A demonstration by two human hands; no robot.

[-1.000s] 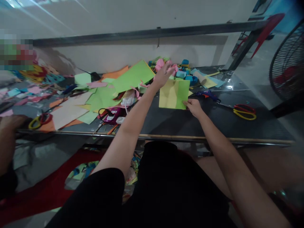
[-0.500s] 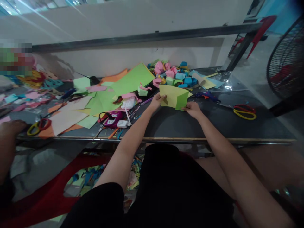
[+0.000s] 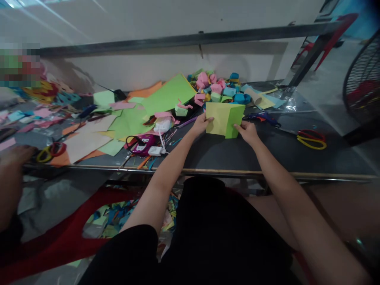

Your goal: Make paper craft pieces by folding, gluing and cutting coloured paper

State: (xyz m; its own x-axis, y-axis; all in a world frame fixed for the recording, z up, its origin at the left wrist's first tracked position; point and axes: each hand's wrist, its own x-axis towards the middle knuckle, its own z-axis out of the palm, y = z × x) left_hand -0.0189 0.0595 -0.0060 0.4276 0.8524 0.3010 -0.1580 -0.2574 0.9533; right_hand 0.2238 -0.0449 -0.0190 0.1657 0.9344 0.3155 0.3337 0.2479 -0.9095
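Observation:
Raised a little over the dark table is a sheet of paper [image 3: 221, 119], yellow on its left part and bright green on its right. My left hand [image 3: 202, 123] pinches its left edge, thumb on the near face. At the lower right edge my right hand [image 3: 247, 131] grips the green part between thumb and fingers. Just behind the sheet lies a heap of small folded paper pieces [image 3: 215, 85] in pink, blue, green and yellow. A blue glue gun [image 3: 264, 118] rests right of my right hand.
Red-and-yellow scissors [image 3: 311, 138] lie to the right, near a fan [image 3: 363, 85]. Left are large coloured sheets [image 3: 130, 122], a purple power strip [image 3: 144, 145] with a white plug, and a second pair of scissors [image 3: 50, 152] by another person's hand [image 3: 18, 154]. Paper scraps [image 3: 114, 217] lie below the table.
The sheet now faces me more squarely, its green part showing wider. My right hand has shifted slightly up along the green edge. The whole view has swung a little.

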